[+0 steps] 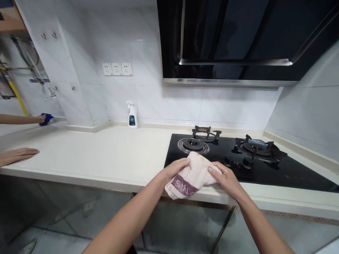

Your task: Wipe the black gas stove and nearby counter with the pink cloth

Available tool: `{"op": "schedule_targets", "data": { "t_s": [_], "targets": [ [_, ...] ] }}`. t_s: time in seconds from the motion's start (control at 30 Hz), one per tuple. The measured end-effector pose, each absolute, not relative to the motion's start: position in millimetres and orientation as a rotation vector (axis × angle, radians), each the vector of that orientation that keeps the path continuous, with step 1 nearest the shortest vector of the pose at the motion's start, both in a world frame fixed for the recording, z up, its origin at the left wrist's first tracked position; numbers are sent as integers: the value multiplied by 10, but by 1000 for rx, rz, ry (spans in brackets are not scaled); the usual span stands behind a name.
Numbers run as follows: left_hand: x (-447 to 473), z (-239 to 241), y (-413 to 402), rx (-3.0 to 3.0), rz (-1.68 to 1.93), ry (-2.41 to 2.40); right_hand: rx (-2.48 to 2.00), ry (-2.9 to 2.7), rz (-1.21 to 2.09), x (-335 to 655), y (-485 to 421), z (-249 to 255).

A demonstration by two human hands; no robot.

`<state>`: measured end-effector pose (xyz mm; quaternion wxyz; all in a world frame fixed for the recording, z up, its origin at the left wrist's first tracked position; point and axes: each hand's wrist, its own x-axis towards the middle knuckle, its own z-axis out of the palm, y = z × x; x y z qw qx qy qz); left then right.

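My left hand (174,168) and my right hand (225,177) grip a folded off-white towel (189,178) with a maroon printed band. The towel lies over the front edge of a black glass gas hob (280,174), partly on the cream countertop (100,151). Just beyond my right hand stand the hob's black control knobs (235,162). Behind the towel sits the left burner (193,145), under a black pan support. The right burner (256,150) has its own black grate.
At the far left, another person's hand (43,120) presses a blue cloth (47,119) to the counter's back edge, and their other hand (18,156) rests on the counter. A white spray bottle (131,115) stands against the tiled wall, below wall sockets (117,68). A black range hood (225,42) hangs overhead.
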<state>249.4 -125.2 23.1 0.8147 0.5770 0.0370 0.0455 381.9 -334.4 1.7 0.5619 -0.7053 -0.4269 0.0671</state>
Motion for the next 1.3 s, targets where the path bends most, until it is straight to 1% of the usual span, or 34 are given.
{"op": "schedule_targets", "data": {
  "t_s": [0.13, 0.27, 0.47, 0.57, 0.7, 0.83, 1.03, 1.2, 1.3],
  "targets": [
    [2381, 372, -1200, 1515, 171, 113, -1646, -893, 101, 3833, -3301, 77],
    [2366, 515, -1185, 1800, 459, 126, -1656, -908, -47, 3800, -3311, 238],
    [2374, 711, -1232, 1958, 650, 17, -1679, -996, -260, 3838, -3349, 561],
    [2371, 771, -1257, 1946, 708, -23, -1677, -990, -255, 3877, -3355, 706],
    [2378, 786, -1228, 1920, 706, 16, -1659, -934, -89, 3888, -3328, 813],
    [2416, 703, -1038, 2071, 718, 172, -1719, -971, -17, 3967, -3166, 718],
    [2263, 482, -579, 2198, 734, 463, -1840, -1002, -132, 4214, -2911, 337],
    [1902, 399, -390, 2266, 720, 514, -1862, -1073, -166, 4258, -2902, 211],
    [1709, 358, -359, 2277, 699, 522, -1887, -1240, -90, 4211, -2903, 204]
  ]
}}
